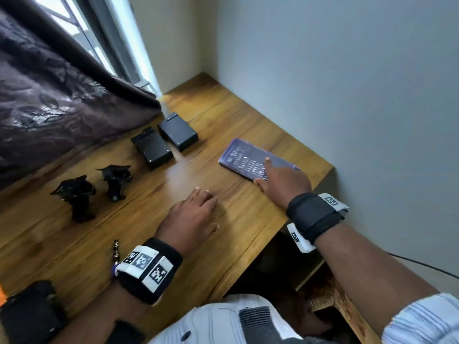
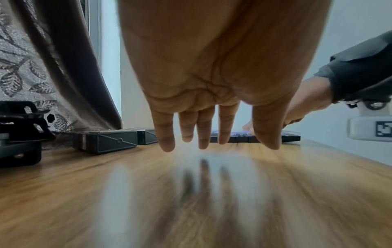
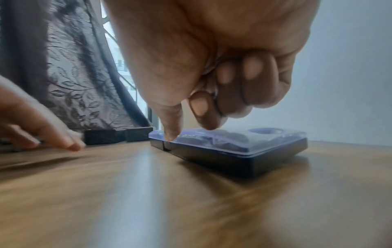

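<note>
Closest to the viewer, the person's left hand [image 1: 191,214] hovers palm down just over the wooden desk [image 1: 223,247], its grip released, fingers straight and a little spread, holding nothing. Ahead of it and to the right, well apart, lies the flat case [image 1: 242,155], dark-bodied with a clear bluish lid, resting flat on the desk near the wall-side edge. Its long axis runs roughly along that edge, from its near end under the right hand [image 1: 283,184] away toward the far left. The right grip holds the case at that near end: the thumb [image 3: 172,127] presses down at the near corner of the lid, just above a small notch [image 3: 166,146] in the dark body, the index fingertip [image 1: 267,160] lies on top of the lid, and the remaining fingers are curled into the palm. The right hand is thus the one already on the case; any prying at the lid would likely start from this corner, while the left would have to travel forward and right to steady the far end. Farther off to the left sit two black boxes [image 1: 152,148] side by side.
</note>
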Available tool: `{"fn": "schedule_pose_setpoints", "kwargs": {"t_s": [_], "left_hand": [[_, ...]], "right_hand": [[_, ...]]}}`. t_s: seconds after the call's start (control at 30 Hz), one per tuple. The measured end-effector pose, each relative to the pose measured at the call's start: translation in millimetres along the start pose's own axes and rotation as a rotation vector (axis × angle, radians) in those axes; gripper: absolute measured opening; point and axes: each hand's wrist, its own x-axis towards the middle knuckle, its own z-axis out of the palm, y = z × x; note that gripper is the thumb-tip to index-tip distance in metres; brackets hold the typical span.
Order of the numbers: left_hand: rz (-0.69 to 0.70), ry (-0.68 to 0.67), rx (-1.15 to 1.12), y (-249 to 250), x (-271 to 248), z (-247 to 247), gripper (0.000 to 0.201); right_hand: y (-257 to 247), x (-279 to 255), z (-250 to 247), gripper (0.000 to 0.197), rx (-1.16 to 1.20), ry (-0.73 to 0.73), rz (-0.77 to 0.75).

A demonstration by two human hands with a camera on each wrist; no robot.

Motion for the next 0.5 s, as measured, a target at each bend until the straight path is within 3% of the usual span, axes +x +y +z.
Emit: {"fn": "schedule_pose_setpoints", "kwargs": {"t_s": [0.27,0.5], "left_hand": [[-0.019,-0.011,0.044,0.4,-2.2,-0.5,0.071],[-0.125,0.031,-0.014,-3.9,-17.2,2.2,0.069]], "right_hand": [[39.3,41.6,-9.1,0.071,0.077,0.005,0.126],[53.4,50.7,-15.8,0.070,0.086,0.019,0.162]]}}
